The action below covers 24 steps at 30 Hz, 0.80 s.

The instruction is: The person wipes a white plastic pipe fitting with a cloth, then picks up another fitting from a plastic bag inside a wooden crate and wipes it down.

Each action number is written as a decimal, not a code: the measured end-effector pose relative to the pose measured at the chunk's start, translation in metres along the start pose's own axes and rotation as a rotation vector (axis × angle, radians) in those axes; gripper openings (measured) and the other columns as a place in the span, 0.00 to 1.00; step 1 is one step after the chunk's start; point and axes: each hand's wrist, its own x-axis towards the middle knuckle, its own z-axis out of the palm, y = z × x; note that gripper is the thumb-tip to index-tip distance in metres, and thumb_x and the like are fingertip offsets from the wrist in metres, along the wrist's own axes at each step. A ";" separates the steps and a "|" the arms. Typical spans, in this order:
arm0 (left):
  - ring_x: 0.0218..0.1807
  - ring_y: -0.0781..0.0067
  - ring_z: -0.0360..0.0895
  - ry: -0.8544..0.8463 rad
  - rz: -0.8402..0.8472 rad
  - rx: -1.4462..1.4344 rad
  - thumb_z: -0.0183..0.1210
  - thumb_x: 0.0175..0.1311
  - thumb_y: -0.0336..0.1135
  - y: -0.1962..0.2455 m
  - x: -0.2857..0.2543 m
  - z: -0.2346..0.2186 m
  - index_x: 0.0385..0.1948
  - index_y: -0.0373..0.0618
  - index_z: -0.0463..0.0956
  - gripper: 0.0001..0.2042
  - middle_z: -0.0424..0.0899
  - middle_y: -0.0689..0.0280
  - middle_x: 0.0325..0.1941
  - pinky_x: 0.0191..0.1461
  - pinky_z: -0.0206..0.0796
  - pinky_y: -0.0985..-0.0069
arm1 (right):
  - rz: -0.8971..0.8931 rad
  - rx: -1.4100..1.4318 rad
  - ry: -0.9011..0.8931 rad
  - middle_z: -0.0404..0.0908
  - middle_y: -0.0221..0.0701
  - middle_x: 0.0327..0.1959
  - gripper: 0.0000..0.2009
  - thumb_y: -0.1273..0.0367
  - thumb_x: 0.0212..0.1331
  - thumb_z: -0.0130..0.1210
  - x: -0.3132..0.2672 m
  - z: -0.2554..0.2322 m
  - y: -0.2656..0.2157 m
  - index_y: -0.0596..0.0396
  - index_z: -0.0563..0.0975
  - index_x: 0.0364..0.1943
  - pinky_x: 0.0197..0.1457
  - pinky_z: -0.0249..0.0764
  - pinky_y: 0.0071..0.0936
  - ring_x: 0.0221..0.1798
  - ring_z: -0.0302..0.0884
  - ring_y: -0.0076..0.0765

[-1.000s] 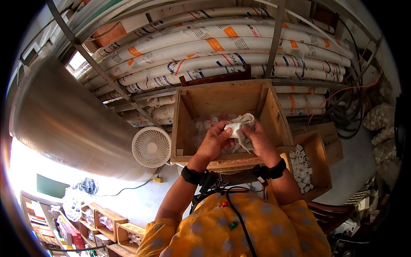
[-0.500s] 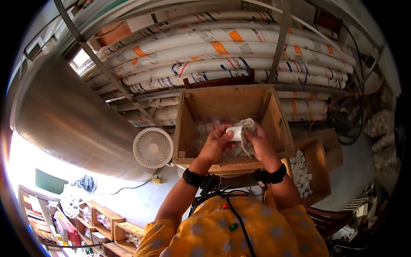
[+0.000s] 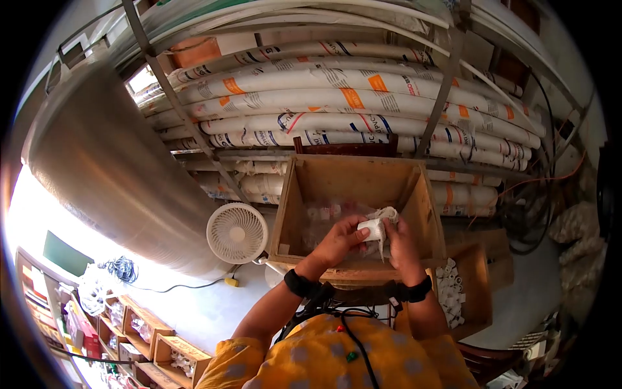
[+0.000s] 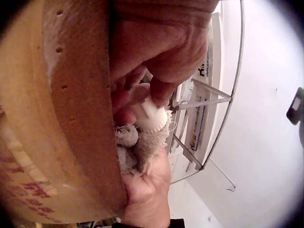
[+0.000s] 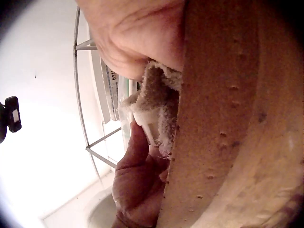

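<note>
A small white plastic pipe piece, round with a ridged rim point(image 4: 151, 114), is up in the air between the two hands, over the near part of an open box. The left hand point(image 3: 342, 242) pinches it, with the thumb on one side and bent fingers on the other. A fuzzy, grey-white cloth rag point(image 3: 389, 214) touches the far end of the piece and bunches around it. The right hand point(image 3: 404, 247) holds the rag with its fingers bent; some of the fingertips are hidden, so I cannot tell how they all lie. Below the hands is the big, light-brown wooden box point(image 3: 353, 175), and see-through plastic bags point(image 3: 317, 232) lie inside it. Each wrist wears a black band point(image 3: 302, 284). Just left of the box is a round white fan point(image 3: 237, 232). On the right, a smaller brown wooden box point(image 3: 478, 285) has lots of little white pieces point(image 3: 448, 295) in it. Behind the big box, long white pipes point(image 3: 285, 100) with orange marks lie stacked on a grey metal rack point(image 3: 440, 97). The person wears a yellow shirt point(image 3: 311, 369) with greyish squares.
</note>
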 end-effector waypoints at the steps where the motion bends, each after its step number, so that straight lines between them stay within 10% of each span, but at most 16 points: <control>1: 0.30 0.85 0.70 0.006 -0.001 0.003 0.55 0.65 0.40 0.000 0.000 0.000 0.49 0.42 0.69 0.16 0.75 0.72 0.35 0.33 0.61 0.85 | -0.003 -0.007 0.002 0.76 0.29 0.41 0.11 0.69 0.65 0.48 0.000 0.000 -0.001 0.61 0.72 0.47 0.48 0.68 0.23 0.43 0.71 0.23; 24: 0.33 0.82 0.70 0.012 0.003 -0.262 0.60 0.58 0.33 -0.009 0.004 -0.009 0.44 0.45 0.69 0.14 0.76 0.72 0.36 0.37 0.64 0.83 | -0.030 -0.117 -0.023 0.75 0.29 0.45 0.17 0.61 0.66 0.49 -0.010 0.007 -0.012 0.60 0.71 0.50 0.53 0.65 0.23 0.47 0.69 0.24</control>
